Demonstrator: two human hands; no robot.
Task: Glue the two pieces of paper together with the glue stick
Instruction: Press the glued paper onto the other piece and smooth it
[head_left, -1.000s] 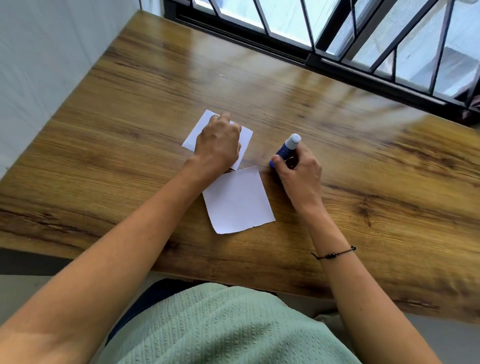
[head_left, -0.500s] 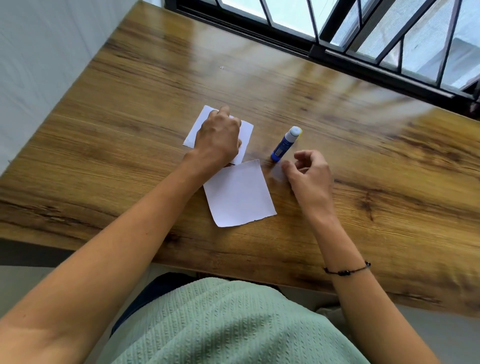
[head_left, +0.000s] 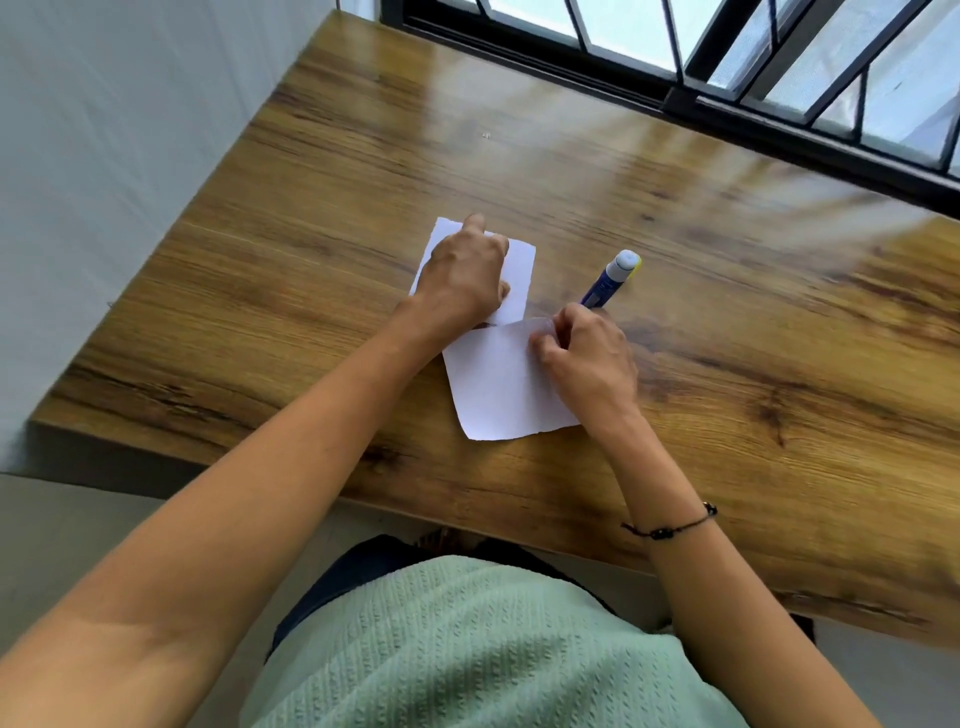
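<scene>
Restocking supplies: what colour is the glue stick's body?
Blue, on the white-capped glue stick standing on the table; head view.

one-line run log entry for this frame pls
left hand: presses far white paper sheet | right hand: pinches near white paper sheet corner | blue glue stick: capped, lying on table

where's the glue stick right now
In the head view the glue stick stands on the wooden table, just beyond the right hand, to the right of the far paper. Neither hand holds it.
</scene>
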